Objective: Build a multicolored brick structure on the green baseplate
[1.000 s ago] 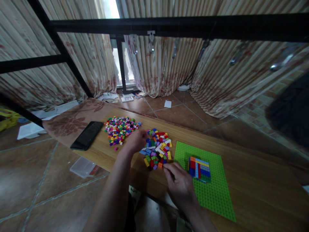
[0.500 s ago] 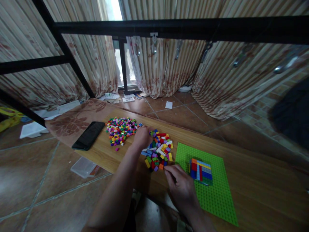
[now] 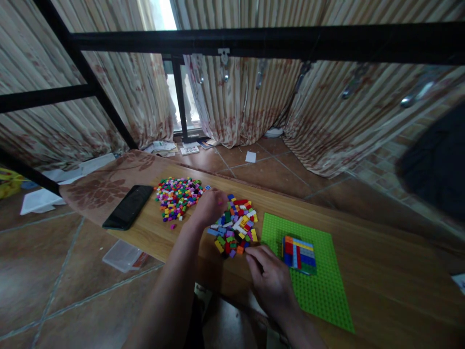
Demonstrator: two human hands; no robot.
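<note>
My left hand [image 3: 209, 208] is curled at the far left edge of the pile of larger toy bricks [image 3: 236, 225]; its fingertips are mostly hidden, and what they hold cannot be made out. At the near side of that pile, my right hand [image 3: 271, 278] is closed in a pinch, thumb and forefinger together beside an orange brick [image 3: 240, 250]. Anything between those fingers is too small to name. Right of it lies a green baseplate [image 3: 325, 286], bearing a flat block of joined bricks [image 3: 299, 254] in red, blue, yellow and grey.
Many tiny bricks [image 3: 178, 194] form a second pile to the left. Beyond them a black phone [image 3: 129, 206] rests on the wooden tabletop [image 3: 385, 281]. A clear plastic box [image 3: 122, 255] is on the tiled floor. A black metal rail [image 3: 232, 41] crosses above the far side.
The whole view has shifted slightly, so most things appear a little further left. Both hands stay near the same spots by the brick pile, the left one still curled.
</note>
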